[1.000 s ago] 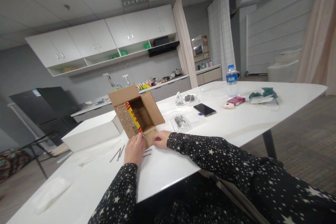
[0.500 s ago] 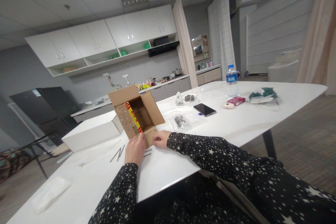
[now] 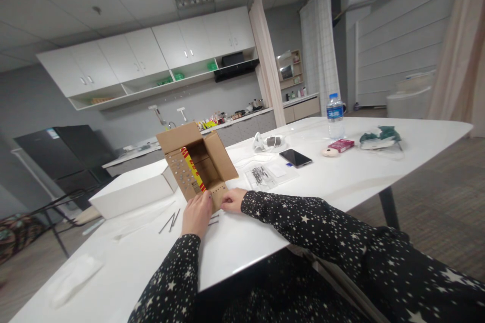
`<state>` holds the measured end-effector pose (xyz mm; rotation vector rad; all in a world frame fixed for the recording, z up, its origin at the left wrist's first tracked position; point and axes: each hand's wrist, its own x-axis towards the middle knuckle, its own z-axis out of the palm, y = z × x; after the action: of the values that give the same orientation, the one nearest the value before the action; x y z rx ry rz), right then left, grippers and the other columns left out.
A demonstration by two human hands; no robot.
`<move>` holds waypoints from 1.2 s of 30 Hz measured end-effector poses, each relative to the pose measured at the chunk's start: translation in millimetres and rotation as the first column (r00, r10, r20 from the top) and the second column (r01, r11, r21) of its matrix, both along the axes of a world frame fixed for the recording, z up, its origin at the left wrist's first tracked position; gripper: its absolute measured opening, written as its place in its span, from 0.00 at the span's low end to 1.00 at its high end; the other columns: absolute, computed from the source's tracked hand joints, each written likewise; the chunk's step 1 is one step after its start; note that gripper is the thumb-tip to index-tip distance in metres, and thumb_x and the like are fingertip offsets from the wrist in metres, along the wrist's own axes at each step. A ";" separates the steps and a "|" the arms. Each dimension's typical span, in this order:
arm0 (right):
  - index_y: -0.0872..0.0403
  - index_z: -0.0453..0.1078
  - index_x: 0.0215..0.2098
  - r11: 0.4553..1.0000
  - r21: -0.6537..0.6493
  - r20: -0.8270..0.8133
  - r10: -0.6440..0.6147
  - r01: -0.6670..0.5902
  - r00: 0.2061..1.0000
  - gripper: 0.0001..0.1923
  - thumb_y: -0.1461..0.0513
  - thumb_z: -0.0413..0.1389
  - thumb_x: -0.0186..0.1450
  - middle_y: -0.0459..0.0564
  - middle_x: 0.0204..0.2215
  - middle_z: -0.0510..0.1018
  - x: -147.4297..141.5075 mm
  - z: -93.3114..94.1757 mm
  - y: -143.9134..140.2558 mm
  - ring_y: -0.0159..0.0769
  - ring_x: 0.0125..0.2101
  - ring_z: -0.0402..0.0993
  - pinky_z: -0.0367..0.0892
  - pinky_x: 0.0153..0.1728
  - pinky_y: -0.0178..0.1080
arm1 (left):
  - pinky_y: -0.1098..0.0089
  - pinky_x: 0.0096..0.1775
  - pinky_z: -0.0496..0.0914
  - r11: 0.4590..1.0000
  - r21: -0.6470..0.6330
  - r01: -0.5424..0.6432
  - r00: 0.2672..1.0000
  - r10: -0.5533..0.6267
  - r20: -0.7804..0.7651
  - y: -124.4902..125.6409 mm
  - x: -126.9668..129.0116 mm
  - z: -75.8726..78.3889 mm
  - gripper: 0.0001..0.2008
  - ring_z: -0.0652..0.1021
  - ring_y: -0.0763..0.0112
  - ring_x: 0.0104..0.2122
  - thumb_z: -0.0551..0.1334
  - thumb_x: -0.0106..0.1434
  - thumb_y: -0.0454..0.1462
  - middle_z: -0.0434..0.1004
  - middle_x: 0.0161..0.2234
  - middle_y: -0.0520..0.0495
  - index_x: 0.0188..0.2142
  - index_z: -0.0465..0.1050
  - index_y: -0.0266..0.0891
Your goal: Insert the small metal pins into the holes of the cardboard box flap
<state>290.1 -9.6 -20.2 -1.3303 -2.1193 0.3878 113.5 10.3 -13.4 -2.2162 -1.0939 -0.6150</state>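
Note:
An open brown cardboard box lies tilted on the white table, its flaps spread and a red and yellow label inside. My left hand rests against the box's near flap, fingers touching the cardboard. My right hand pinches the same flap's right end. Both arms wear black sleeves with white stars. Several thin dark nails lie on the table just left of my left hand.
A long white box lies left of the cardboard box. Behind are a clear bag of small parts, a phone, a water bottle, a pink packet and green cloth. A white pad lies near left.
My left hand has crept slightly to the right along the flap. The box and my right hand have stayed put.

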 end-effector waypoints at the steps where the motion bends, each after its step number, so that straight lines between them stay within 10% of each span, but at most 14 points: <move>1: 0.56 0.76 0.30 1.000 0.002 -0.001 0.003 -0.003 1.000 0.11 0.59 0.54 0.56 0.45 0.22 0.74 -0.1 0.0 0.1 0.28 0.24 0.65 0.56 0.24 0.30 | 0.66 0.39 0.63 1.000 0.006 0.006 1.000 -0.006 -0.003 0.0 0.3 0.2 0.11 0.74 0.65 0.36 0.47 0.65 0.37 0.75 0.32 0.45 0.38 0.66 0.39; 36: 0.55 0.76 0.31 1.000 -0.010 0.022 -0.018 0.018 1.000 0.11 0.58 0.54 0.57 0.46 0.23 0.75 0.0 2.1 -2.2 0.30 0.25 0.66 0.56 0.24 0.31 | 0.66 0.37 0.61 0.993 0.115 0.024 1.000 -0.022 -0.017 4.4 1.1 0.5 0.11 0.73 0.65 0.33 0.48 0.63 0.35 0.74 0.28 0.46 0.37 0.68 0.38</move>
<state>290.0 -11.8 -18.1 -1.3647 -2.1238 0.3794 114.6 14.6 -12.9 -2.1334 -1.0007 -0.6532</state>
